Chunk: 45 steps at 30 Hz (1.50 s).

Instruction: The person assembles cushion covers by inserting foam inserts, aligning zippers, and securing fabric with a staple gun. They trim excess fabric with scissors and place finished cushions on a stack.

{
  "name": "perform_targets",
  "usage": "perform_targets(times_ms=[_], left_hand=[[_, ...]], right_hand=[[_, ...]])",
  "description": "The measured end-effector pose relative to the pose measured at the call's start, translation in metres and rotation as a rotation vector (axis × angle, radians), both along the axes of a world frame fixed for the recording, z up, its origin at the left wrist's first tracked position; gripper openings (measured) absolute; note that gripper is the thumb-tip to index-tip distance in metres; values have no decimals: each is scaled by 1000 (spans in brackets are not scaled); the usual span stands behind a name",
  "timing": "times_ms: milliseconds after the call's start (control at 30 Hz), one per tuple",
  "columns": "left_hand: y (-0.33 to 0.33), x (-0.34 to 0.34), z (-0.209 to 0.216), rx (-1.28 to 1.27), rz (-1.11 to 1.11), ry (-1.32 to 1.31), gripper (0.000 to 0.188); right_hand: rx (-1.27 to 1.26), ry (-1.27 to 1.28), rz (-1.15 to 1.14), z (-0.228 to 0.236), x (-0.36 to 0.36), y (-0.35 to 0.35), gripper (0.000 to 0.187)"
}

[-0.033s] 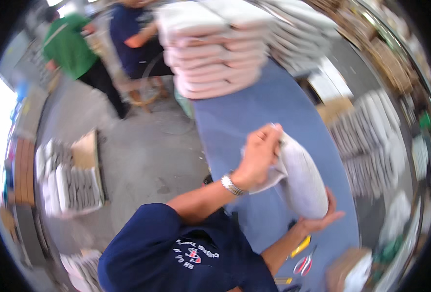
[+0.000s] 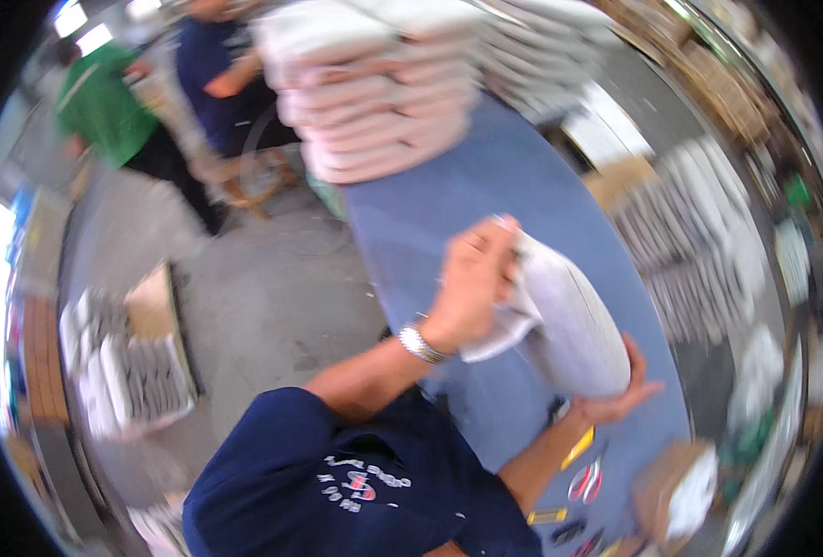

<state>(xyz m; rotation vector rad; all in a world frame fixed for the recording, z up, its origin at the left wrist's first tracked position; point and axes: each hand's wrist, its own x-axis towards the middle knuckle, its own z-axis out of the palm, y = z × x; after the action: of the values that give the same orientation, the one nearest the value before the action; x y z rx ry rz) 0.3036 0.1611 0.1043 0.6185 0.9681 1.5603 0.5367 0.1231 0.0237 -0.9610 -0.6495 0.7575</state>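
Note:
Both my hands hold a thick, pale grey-white folded cloth bundle tilted above the blue table. At its upper end my left hand, with a metal watch on the wrist, is closed on the cloth; a loose flap hangs beneath it. My right hand cups the bundle's rounded lower end, fingers partly spread and partly hidden behind it. Near the right forearm lie scissors with red handles and a yellow tool.
Tall stacks of similar pale bundles stand at the table's far end. More bundles sit beyond its right edge, and others fill a carton on the floor at left. An open cardboard box is near right. Two people stand far left.
The whole view has shifted slightly, with the far stacks and people now further left. Both hands keep their hold on the bundle, and more of the small tools shows near the right forearm.

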Motion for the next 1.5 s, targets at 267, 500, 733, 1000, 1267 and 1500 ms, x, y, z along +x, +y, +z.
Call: perform_targets(times_ms=[267, 500, 733, 1000, 1267, 1500], left_hand=[[1, -32, -38, 67, -126, -38, 34], [2, -65, 58, 629, 106, 1206, 30], [60, -32, 54, 813, -371, 1729, 56], [61, -105, 18, 703, -33, 1620, 61], [23, -178, -21, 486, 198, 1521, 83], [-26, -221, -56, 254, 434, 1386, 89]], right_hand=[[129, -547, 23, 16, -9, 5, 54], [128, -536, 47, 31, -38, 30, 49], [166, -769, 172, 42, -80, 57, 38], [89, -852, 130, -32, -110, 43, 67], [95, -900, 209, -142, -93, 44, 75], [-245, -78, 622, -247, -81, 42, 71]])
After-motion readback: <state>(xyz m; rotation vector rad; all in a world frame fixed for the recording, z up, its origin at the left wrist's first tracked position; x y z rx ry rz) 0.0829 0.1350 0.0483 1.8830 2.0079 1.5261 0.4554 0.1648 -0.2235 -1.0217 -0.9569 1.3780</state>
